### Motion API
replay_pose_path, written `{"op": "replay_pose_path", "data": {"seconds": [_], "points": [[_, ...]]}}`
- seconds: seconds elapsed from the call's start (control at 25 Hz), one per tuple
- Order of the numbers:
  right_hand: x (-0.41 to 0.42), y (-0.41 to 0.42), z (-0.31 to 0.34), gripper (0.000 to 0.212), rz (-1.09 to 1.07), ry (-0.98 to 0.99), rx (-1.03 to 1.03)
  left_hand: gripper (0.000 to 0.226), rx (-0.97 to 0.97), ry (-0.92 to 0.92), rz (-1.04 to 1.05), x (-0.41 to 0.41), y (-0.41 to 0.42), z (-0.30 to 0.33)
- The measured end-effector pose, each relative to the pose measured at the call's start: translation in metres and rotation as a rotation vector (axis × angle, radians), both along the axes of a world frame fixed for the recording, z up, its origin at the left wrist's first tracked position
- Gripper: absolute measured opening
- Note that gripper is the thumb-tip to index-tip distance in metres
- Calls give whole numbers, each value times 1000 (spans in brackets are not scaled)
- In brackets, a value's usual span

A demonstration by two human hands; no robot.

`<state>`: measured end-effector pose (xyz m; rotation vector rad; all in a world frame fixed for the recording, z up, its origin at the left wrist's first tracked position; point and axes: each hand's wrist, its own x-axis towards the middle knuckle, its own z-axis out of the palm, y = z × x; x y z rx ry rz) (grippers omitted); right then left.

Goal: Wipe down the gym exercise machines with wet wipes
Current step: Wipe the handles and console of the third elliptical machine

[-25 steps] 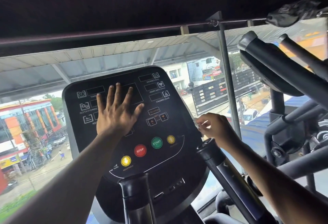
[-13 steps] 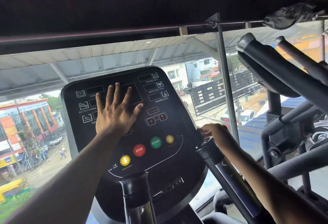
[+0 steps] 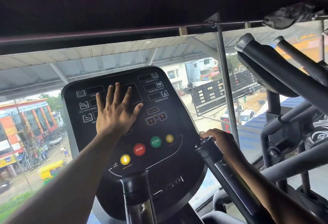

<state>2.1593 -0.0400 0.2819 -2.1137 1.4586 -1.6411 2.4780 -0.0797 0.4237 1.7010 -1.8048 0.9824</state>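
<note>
The black console [image 3: 179, 163] of an exercise machine fills the middle of the head view, with red, green and yellow buttons. My left hand [image 3: 115, 115] lies flat on its upper display area, fingers spread and straight. My right hand [image 3: 221, 142] is at the console's right edge, partly behind a black handlebar tip [image 3: 208, 150]. Its fingers are curled against the rim, and a small pale scrap at the fingertips [image 3: 201, 133] looks like a wet wipe; most of it is hidden.
A second black handlebar post [image 3: 135, 184] rises just below the console. Another machine's dark bars and frame [image 3: 284, 74] crowd the right side. A glass window with a metal post [image 3: 226, 85] stands close behind. A dark cloth [image 3: 287, 16] hangs on the upper rail.
My right hand has slid down along the console's right edge, going partly behind the handlebar tip. My left hand has stayed flat on the display.
</note>
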Motion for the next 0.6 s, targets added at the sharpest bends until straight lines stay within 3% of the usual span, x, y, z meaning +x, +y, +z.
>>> {"op": "replay_pose_path", "data": {"seconds": [0.24, 0.32, 0.4, 0.6], "points": [[6, 1, 5, 25, 53, -40, -89, 87, 16, 2, 6, 0, 2, 0], [3, 2, 6, 18, 31, -3, -56, 86, 19, 3, 3, -1, 2, 0], [-1, 2, 7, 25, 74, 37, -30, 86, 12, 4, 2, -1, 2, 1], [10, -29, 20, 29, 90, 225, -223, 86, 21, -1, 4, -1, 3, 0]]}}
